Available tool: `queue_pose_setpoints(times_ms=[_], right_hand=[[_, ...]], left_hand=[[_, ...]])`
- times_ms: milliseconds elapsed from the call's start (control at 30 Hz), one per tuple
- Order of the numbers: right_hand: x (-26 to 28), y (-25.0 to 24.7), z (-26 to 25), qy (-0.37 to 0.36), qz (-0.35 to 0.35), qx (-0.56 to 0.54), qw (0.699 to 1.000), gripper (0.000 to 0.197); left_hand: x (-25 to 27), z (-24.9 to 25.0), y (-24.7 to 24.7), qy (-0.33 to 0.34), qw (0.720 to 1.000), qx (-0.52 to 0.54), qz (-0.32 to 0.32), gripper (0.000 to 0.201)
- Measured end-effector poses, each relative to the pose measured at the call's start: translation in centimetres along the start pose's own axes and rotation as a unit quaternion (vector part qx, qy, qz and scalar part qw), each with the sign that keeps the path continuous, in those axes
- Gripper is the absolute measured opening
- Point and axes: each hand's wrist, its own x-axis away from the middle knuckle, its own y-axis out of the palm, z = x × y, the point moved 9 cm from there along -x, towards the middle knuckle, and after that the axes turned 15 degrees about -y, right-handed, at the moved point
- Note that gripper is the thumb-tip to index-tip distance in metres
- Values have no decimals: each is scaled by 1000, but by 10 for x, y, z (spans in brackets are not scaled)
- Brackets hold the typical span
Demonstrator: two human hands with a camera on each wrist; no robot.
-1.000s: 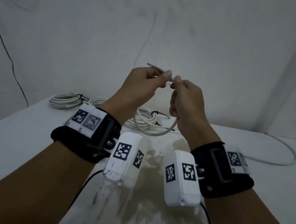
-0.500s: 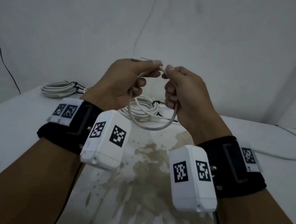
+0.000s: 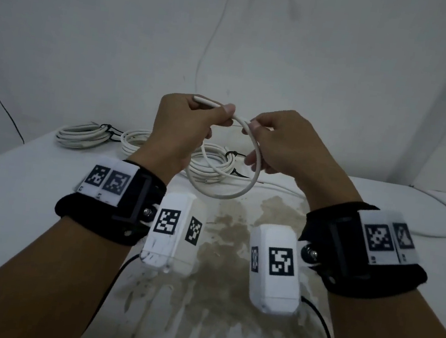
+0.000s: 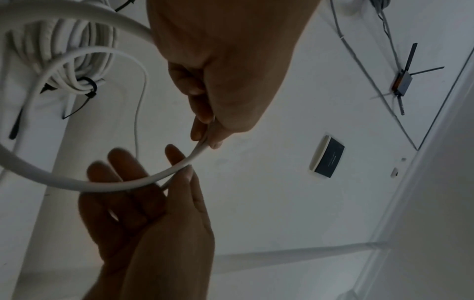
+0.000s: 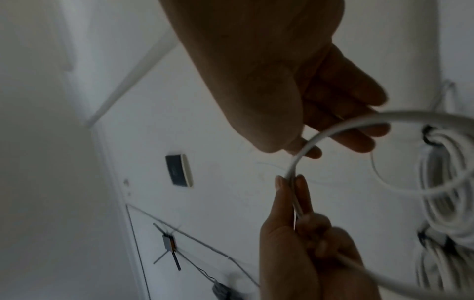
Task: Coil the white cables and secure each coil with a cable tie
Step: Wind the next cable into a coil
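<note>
One loop of white cable (image 3: 237, 193) is formed so far, hanging in mid-air at frame centre of the head view, above the stained white table (image 3: 29, 186). The left hand (image 3: 181, 132) pinches the cable near its free end between thumb and forefinger, other fingers curled under; the cut end pokes out up-left of the thumb. The right hand (image 3: 281, 145) pinches the same cable just beside it with thumb and index, remaining fingers loosely spread below the loop. The rest of the cable trails off the loop toward the right edge of the table, slack.

Three finished coils (image 3: 81, 134) with black cable ties (image 3: 109, 129) sit at the far edge, upper left to centre of the head view; the middle one is partly hidden behind the left hand.

Risks, as I judge them:
- Only fingertip pinches hold the crossing, and stiff cable wants to spring open; any easing of either pinch while regripping for the next turn and the loop unwinds.
- The short free end could slip through the left thumb, losing the coil start.
- The trailing slack may drag or snag on the table edge at right and tug the loop out of shape.
- The loop hangs just above the nearest finished coil, so lowering it could tangle with that coil or its tie tail.
- Uneven turn sizes would make tying messy.
- No loose cable tie visible within reach; cannot tell where the next one is.
</note>
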Motion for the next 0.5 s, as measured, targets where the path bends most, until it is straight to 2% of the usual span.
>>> queue_pose_setpoints(times_ms=[67,133,200,267,367,500], right_hand=[[-3,-13,2,-10,-22,189,982,38],[-4,-24,1,-16,-5,244,970,52],[-6,-21,-5,-59,-6,201,978,54],[-6,-8,-7,-87,-30,93,991,47],[-1,9,-1,-57,-37,-116,991,34],[1,15,4,-38,-8,-229,973,33]], left_hand=[[2,1,5,6,1000,-20,-21,11],[5,2,9,7,998,-40,-41,12],[6,3,12,6,997,-50,-60,12],[7,5,13,5,996,-51,-69,13],[8,5,13,3,997,-49,-64,14],[8,4,13,-3,997,-44,-66,12]])
